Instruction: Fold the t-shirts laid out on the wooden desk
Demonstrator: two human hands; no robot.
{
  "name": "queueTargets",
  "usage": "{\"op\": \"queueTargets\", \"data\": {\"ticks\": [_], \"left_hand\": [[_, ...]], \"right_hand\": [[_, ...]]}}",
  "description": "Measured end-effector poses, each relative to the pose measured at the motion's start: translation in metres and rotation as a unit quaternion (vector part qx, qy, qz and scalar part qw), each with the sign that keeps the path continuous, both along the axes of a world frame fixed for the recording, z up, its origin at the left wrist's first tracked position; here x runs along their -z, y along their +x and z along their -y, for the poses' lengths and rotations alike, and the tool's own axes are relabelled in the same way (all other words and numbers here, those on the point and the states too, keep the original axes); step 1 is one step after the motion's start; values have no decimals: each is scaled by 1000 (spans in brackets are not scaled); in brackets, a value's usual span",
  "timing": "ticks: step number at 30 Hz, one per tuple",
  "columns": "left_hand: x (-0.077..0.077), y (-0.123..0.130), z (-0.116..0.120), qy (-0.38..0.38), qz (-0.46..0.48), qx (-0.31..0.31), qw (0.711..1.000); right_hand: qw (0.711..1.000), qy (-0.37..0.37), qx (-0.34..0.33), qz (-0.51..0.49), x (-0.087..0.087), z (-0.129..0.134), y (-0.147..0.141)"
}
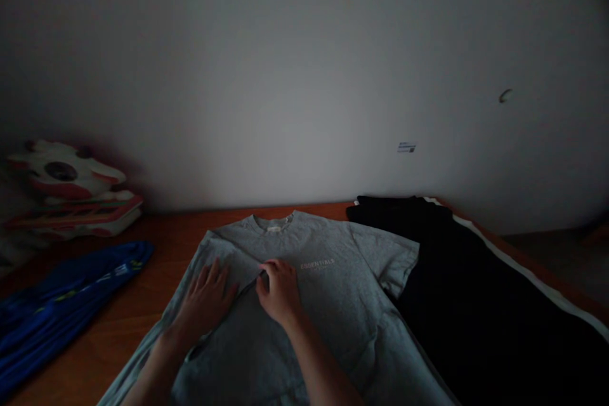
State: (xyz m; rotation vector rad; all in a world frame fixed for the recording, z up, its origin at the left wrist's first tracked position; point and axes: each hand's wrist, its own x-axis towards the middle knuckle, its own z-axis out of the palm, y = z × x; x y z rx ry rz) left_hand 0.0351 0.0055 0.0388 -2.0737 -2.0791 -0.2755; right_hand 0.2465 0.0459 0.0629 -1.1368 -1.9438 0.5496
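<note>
A grey T-shirt point(328, 292) with small "ESSENTIALS" lettering lies spread out, its collar toward the wall. Its right-hand sleeve is stretched outward, while a part on the left is folded over the front. My left hand point(207, 298) rests flat on the left part of the shirt, fingers spread. To its right, my right hand point(280, 288) has its fingers curled at the edge of the folded fabric, thumb and fingertips pinching the cloth near the chest.
Black clothing point(476, 304) with a white stripe lies at the right, partly under the grey sleeve. Blue clothing point(71, 304) is on the wooden surface point(128, 323) at left. Behind it stands a red and white toy keyboard point(85, 212). A wall point(285, 89) rises behind.
</note>
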Motion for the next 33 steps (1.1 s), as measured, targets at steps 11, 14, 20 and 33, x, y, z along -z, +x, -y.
{"op": "queueTargets", "data": {"ticks": [11, 14, 20, 33], "left_hand": [[8, 43, -5, 18, 20, 44, 999], [13, 32, -7, 32, 17, 68, 997], [13, 16, -11, -10, -51, 137, 989], [29, 0, -22, -18, -87, 169, 982]], "right_hand": [[984, -8, 50, -170, 10, -13, 11], [992, 6, 45, -119, 6, -10, 13], [999, -34, 2, -36, -7, -2, 16], [960, -108, 256, 17, -57, -42, 217]]}}
